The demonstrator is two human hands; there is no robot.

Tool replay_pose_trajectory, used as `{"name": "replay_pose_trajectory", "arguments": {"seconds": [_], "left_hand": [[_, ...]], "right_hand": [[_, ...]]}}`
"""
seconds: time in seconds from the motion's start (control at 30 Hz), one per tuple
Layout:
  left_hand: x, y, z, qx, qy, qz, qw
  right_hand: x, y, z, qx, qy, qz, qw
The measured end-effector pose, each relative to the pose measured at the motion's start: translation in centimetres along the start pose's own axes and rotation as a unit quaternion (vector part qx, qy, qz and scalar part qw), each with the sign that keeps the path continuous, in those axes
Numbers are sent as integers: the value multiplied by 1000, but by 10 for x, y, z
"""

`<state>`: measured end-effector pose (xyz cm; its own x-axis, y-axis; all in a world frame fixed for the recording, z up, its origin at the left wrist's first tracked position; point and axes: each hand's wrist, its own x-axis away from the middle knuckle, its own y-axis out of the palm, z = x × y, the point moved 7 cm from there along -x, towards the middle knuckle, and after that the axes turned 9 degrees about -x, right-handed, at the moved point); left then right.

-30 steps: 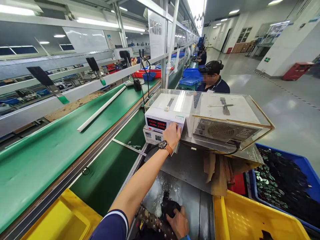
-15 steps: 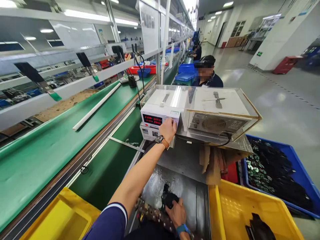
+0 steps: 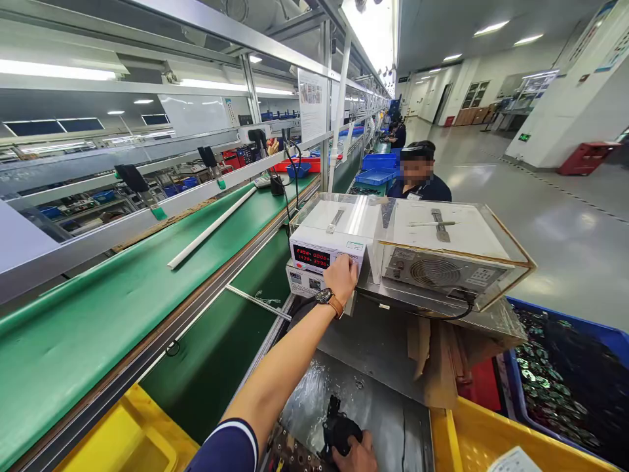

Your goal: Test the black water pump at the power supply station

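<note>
The left hand (image 3: 341,279) is on the lower right corner of the front panel of a white bench meter with red LED readouts (image 3: 314,257). Its fingers (image 3: 348,267) are bent and lie together against the panel; no pinch is visible. A wristwatch with a tan leather strap (image 3: 328,300) is on the left wrist.

The right hand (image 3: 356,457) is at the bottom edge of the view, on a matt black object (image 3: 339,429). Its fingers (image 3: 352,452) appear curled over that object, though the frame edge cuts them off and the grip cannot be confirmed. The object lies on a scuffed steel worktop (image 3: 378,400), and its type cannot be determined from this view.

A second white instrument (image 3: 301,282) sits directly beneath the meter. To the meter's right stands a metal unit with a round fan grille (image 3: 435,273), inside a clear acrylic enclosure (image 3: 442,219). A blue crate of dark parts with green discs (image 3: 555,387) and a yellow plastic crate (image 3: 481,439) are at lower right. A green conveyor belt (image 3: 98,308) runs along the left, carrying a white tube (image 3: 211,228). A seated co-worker in a dark top (image 3: 420,189) is beyond the enclosure.
</note>
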<state>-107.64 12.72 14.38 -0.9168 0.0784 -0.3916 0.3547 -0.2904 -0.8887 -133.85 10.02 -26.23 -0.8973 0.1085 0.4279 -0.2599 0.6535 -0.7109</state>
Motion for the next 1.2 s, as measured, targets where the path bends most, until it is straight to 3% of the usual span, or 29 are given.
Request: {"name": "replay_pose_trajectory", "arguments": {"seconds": [0.97, 1.2], "left_hand": [[1, -2, 2, -21, 3, -4, 1000], [1, -3, 3, -21, 5, 1, 1000]], "right_hand": [[4, -3, -4, -3, 28, 4, 1000], [9, -11, -9, -6, 26, -26, 999]]}}
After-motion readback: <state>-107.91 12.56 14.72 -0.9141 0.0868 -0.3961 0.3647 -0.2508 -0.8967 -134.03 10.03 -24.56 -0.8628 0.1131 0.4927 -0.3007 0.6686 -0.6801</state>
